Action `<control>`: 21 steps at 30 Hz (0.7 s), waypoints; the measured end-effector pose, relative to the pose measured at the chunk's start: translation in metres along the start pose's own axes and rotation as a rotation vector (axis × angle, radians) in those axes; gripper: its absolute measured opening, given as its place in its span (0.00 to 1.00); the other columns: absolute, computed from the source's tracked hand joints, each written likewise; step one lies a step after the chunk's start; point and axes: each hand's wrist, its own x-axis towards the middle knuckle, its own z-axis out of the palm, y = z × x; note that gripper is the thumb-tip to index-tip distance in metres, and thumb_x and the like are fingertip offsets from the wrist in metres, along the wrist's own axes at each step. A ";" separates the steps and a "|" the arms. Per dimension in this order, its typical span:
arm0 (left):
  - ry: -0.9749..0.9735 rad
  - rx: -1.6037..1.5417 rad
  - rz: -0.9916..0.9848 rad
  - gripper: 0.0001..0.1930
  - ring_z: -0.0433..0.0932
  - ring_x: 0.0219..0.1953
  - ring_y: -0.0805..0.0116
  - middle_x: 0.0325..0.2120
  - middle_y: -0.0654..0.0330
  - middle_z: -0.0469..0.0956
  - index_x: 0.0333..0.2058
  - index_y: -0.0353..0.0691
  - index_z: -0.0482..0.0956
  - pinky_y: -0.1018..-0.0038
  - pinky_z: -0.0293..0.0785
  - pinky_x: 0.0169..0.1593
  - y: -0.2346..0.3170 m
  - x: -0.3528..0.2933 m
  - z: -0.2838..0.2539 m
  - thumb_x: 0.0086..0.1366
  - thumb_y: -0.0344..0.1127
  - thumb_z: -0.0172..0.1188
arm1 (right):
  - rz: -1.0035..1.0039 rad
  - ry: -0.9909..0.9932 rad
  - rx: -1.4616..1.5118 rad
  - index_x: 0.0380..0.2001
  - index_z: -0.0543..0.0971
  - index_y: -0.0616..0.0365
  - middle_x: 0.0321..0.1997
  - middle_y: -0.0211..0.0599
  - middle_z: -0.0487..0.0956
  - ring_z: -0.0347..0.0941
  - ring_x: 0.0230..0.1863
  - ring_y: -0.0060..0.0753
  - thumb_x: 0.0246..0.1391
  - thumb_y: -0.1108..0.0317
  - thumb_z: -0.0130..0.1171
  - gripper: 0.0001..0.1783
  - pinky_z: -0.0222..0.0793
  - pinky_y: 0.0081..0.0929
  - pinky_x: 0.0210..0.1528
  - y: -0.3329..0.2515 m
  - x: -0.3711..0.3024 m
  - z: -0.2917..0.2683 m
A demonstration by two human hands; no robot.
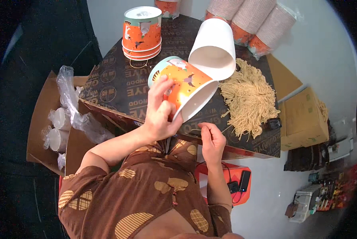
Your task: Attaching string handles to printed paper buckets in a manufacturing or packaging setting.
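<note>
My left hand (161, 113) grips an orange printed paper bucket (188, 81) with a pale green base band. The bucket is tilted, its open white mouth toward the lower right. Just below that mouth, my right hand (212, 140) is closed with thumb and fingers pinched on a thin beige cord (195, 129). A heap of similar beige cords (250, 99) lies to the right on the table. Behind the held bucket, a plain white paper bucket (213, 42) rests on its side. Upside down at the far left stands a stack of orange buckets (142, 36), a cord loop hanging beneath.
The dark printed table (107, 85) has its near edge at my waist. Wrapped stacks of buckets (254, 20) stand along its back. A carton (41, 119) with white tubs sits at left, another carton (306, 115) at right. A red stool (222, 175) holds dark devices.
</note>
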 end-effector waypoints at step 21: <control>-0.549 -0.066 0.225 0.27 0.70 0.53 0.46 0.55 0.44 0.67 0.56 0.38 0.68 0.55 0.67 0.55 0.009 0.079 -0.026 0.56 0.29 0.56 | 0.116 -0.055 0.218 0.42 0.78 0.64 0.30 0.29 0.81 0.61 0.22 0.07 0.61 0.74 0.53 0.09 0.56 0.09 0.24 0.005 -0.002 -0.003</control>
